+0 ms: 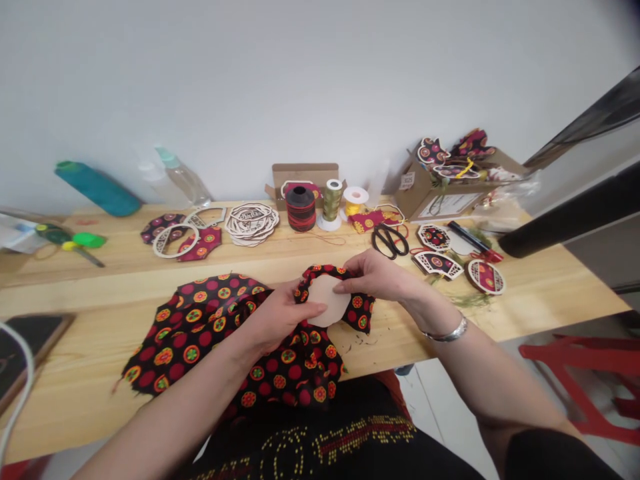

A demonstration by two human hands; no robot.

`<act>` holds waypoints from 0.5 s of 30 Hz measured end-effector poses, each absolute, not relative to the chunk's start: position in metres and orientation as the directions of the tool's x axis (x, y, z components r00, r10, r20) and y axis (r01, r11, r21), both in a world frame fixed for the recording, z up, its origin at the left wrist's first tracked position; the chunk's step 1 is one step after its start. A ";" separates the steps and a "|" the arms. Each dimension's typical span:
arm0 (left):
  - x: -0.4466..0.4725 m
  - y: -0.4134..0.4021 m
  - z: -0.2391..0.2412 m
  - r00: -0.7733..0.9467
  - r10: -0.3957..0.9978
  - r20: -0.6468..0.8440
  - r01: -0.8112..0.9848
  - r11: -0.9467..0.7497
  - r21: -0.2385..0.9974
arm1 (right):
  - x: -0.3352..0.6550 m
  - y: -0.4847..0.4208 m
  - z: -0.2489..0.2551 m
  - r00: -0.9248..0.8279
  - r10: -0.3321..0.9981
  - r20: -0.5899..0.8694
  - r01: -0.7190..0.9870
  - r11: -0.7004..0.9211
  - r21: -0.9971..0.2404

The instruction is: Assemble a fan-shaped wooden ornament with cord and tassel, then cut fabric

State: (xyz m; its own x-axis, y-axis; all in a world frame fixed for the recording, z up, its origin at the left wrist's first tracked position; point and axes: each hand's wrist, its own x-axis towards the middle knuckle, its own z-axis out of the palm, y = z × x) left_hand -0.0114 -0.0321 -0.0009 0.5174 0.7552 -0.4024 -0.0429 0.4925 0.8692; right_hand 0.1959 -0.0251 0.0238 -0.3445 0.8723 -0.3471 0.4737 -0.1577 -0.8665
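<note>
Between my hands is a pale round flat piece [327, 301], like card or thin board, lying against a black cloth [200, 327] patterned with red, orange and green flowers and dots. My left hand [280, 310] is closed on the piece and the cloth, its thumb flat on the pale face. On the other side, my right hand [373, 275] pinches the piece's upper right edge together with the cloth folded around it. Most of the cloth spreads left over the wooden table and down toward my lap. The fingers behind the cloth are hidden.
Black-handled scissors [390, 241] lie beyond my right hand. Thread spools [301, 208], a stack of cut wooden shapes [251, 223] and a cardboard box [440, 193] line the back. Finished ornaments [485, 276] lie right, near a black pole [570, 210]. A red stool [585, 373] stands below.
</note>
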 end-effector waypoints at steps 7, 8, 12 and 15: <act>-0.010 -0.032 0.005 0.496 0.747 -0.441 -0.038 0.527 0.849 | 0.198 -0.025 0.024 -0.389 0.863 -0.321 0.479 -0.108 -0.871; -0.010 -0.032 0.005 0.491 0.746 -0.451 -0.041 0.536 0.843 | 0.200 -0.024 0.025 -0.404 0.864 -0.300 0.495 -0.069 -0.866; -0.012 -0.030 0.006 0.430 0.767 -0.477 -0.067 0.554 0.830 | 0.222 -0.015 0.029 -0.169 0.976 -0.136 0.847 0.073 -0.526; -0.013 -0.029 0.007 0.359 0.795 -0.488 -0.102 0.553 0.827 | 0.242 -0.004 0.025 0.142 0.989 -0.051 0.979 -0.148 -0.138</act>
